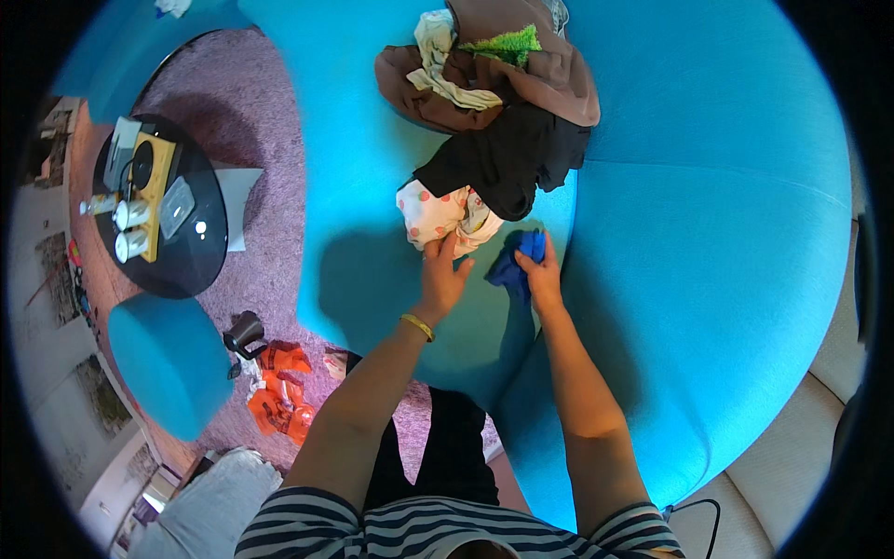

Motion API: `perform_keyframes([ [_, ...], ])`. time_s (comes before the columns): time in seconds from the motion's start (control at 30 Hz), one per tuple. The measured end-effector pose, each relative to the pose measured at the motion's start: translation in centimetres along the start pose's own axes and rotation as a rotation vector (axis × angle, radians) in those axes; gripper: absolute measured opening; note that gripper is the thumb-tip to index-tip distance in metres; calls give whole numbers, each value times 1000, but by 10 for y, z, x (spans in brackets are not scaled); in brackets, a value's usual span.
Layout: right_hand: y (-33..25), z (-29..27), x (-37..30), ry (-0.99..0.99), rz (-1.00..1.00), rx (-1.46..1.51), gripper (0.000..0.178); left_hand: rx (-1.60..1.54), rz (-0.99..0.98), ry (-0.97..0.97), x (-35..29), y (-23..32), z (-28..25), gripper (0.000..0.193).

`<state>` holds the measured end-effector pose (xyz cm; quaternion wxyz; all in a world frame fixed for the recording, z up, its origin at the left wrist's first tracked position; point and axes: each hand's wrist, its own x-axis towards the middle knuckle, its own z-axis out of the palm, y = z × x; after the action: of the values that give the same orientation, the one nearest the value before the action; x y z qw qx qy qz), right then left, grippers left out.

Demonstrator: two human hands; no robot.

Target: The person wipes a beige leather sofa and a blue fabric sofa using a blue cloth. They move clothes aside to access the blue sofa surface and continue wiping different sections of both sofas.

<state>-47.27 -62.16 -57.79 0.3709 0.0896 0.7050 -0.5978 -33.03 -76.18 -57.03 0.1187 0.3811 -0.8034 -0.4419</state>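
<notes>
My right hand pinches a bunched blue cloth, part of it hanging down over the seat. Beside it, my left hand has its fingers stretched out and its thumb apart. Its fingertips touch the near edge of a white cloth with pink dots, which lies crumpled on the turquoise sofa. A black garment rests against the far side of the dotted cloth. What kind of garments the blue and dotted pieces are, I cannot tell.
Beyond lie a brown garment, a pale cloth and a green fuzzy piece. To the left stand a dark round table with cups and a turquoise pouf. Orange bags and a dark jug are on the carpet.
</notes>
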Motion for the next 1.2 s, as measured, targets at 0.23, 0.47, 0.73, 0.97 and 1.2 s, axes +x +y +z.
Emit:
perform_keyframes([
  [0.23,-97,73,137,57,-415,-135,71,-219,193,-44,152,20,19,68],
  [0.47,-112,67,120,212,-839,-1181,63,87,247,-172,222,4,-38,72],
  [0.73,-16,83,16,28,-938,-1183,51,542,412,-211,48,-47,-9,52],
  [0.97,-51,-15,111,531,-804,-1419,51,576,469,-177,43,-67,8,50],
  [1.2,3,51,32,452,-589,-783,44,595,461,-109,40,-83,12,45],
])
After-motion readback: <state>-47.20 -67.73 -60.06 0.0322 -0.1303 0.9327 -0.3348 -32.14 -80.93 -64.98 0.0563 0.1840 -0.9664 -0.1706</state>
